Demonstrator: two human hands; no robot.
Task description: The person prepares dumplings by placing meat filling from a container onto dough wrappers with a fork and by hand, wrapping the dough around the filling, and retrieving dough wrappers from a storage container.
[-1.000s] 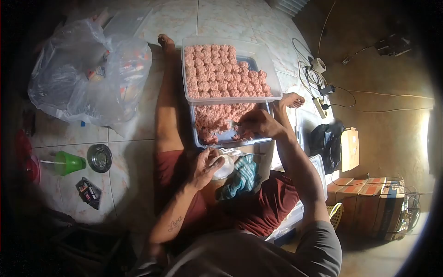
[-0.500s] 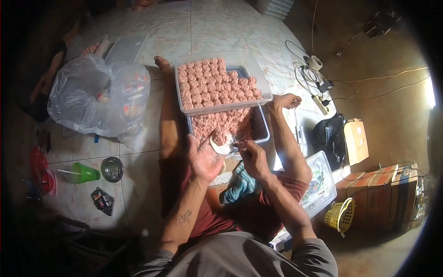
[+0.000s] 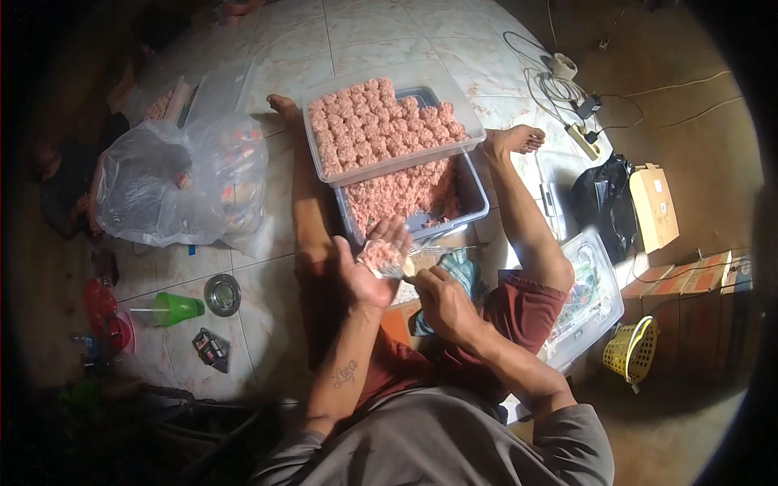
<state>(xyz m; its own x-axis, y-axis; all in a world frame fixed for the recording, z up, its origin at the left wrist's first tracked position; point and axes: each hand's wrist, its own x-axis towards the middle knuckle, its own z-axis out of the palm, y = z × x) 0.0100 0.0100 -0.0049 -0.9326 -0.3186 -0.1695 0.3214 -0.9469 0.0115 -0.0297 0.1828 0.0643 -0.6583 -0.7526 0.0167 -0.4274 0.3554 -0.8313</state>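
Observation:
My left hand [image 3: 365, 287] lies palm up below the tubs, with a thin white dumpling wrapper [image 3: 366, 263] resting across the palm and fingers. Pink minced filling [image 3: 384, 250] is spread on that wrapper. My right hand [image 3: 446, 306] is closed around the handle of a fork [image 3: 392, 270], whose tines touch the filling's lower edge. Just beyond is a blue-grey tub [image 3: 480, 193] of loose pink mince [image 3: 397, 194]. A clear plastic tray [image 3: 478, 139] sits over its far part, holding rows of mince-topped pieces [image 3: 356, 130].
A large clear plastic bag [image 3: 146, 194] is at left. Nearer are a green cup [image 3: 177, 309] and a glass ashtray [image 3: 222, 295]. On the right are a lidded clear box [image 3: 587, 296], a yellow basket [image 3: 630, 352], cardboard boxes [image 3: 689, 287] and a power strip [image 3: 583, 141].
The filling, a rounded lump before, now lies flatter on the wrapper. The fork has come over onto it. Both hands sit slightly lower relative to the tubs, and the view has shifted.

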